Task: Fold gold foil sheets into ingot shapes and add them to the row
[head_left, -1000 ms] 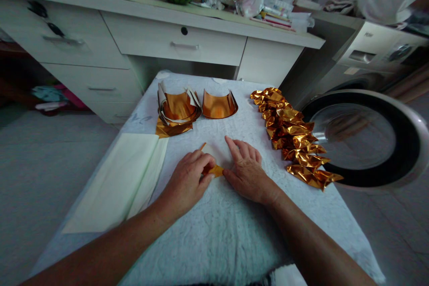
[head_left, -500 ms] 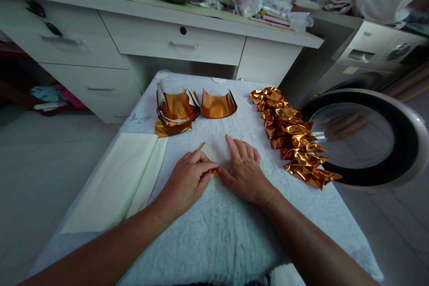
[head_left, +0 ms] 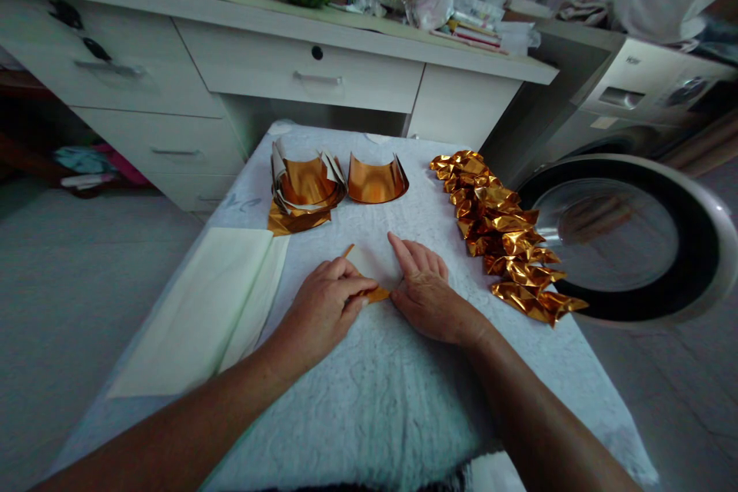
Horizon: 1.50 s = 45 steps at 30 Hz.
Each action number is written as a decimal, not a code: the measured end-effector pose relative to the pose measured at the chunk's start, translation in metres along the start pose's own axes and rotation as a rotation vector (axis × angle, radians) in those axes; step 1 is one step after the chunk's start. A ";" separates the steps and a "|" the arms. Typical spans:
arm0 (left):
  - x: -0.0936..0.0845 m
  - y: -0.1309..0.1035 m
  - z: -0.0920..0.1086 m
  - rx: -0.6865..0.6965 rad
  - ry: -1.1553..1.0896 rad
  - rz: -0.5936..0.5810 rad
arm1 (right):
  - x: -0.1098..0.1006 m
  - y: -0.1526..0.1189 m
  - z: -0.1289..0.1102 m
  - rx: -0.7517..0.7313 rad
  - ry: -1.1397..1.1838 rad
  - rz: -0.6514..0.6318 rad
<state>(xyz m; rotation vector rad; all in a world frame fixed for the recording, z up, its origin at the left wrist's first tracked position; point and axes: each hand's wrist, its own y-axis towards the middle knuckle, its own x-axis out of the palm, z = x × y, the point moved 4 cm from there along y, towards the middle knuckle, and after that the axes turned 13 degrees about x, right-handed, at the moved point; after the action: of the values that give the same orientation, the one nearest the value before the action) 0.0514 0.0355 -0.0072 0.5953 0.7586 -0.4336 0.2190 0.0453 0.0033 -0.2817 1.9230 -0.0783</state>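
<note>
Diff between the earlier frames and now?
Right hand: thumb slid left toward the left hand, then back right, baring more of the gold edge again. Nothing visibly let go. Left hand keeps its pinch on the sheet. Folded gold pieces and curved gold sheets stayed put.

At 6 o'clock, the paper sheet [head_left: 376, 267] looks dull with a shiny edge, on soft, bumpy cloth [head_left: 369, 392]; at 3 o'clock, foil shapes [head_left: 513, 223] look shiny and crinkly; at 8 o'clock, the folded paper [head_left: 193, 307] looks smooth and dull
</note>
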 end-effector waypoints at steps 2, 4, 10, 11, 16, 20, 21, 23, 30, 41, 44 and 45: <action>0.000 0.000 0.000 0.001 0.000 -0.001 | 0.000 0.001 0.002 -0.002 0.000 -0.015; 0.000 0.000 0.000 0.012 0.000 0.000 | 0.001 0.002 0.005 -0.010 0.012 -0.010; -0.001 0.000 0.000 0.041 0.021 0.006 | -0.003 0.003 0.008 0.021 0.132 0.041; -0.001 0.001 0.001 0.041 0.030 0.006 | -0.004 0.003 0.007 0.022 0.146 0.050; -0.003 0.001 0.005 0.017 0.050 0.028 | -0.004 0.002 0.005 -0.003 0.154 0.121; -0.014 0.000 0.001 -0.055 0.184 0.107 | -0.001 0.003 0.004 0.007 0.121 0.151; -0.017 -0.001 -0.002 -0.093 0.239 0.128 | -0.001 0.003 0.004 0.006 0.115 0.155; -0.023 -0.002 -0.009 -0.163 0.305 0.151 | -0.001 0.003 0.003 0.001 0.106 0.158; -0.024 -0.001 -0.018 -0.196 0.157 0.172 | -0.001 0.003 0.002 -0.024 0.094 0.157; -0.022 -0.002 -0.022 -0.299 -0.399 0.271 | -0.005 0.004 0.003 -0.078 0.323 0.198; -0.022 -0.001 -0.024 -0.318 -0.527 0.349 | -0.006 0.006 0.008 -0.047 0.561 0.171; -0.023 -0.001 -0.024 -0.321 -0.573 0.373 | -0.006 0.007 0.009 -0.036 0.649 0.146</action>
<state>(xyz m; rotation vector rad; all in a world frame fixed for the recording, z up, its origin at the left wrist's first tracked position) 0.0239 0.0537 -0.0042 0.2742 0.1519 -0.1159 0.2286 0.0544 0.0038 -0.1451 2.5861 -0.0400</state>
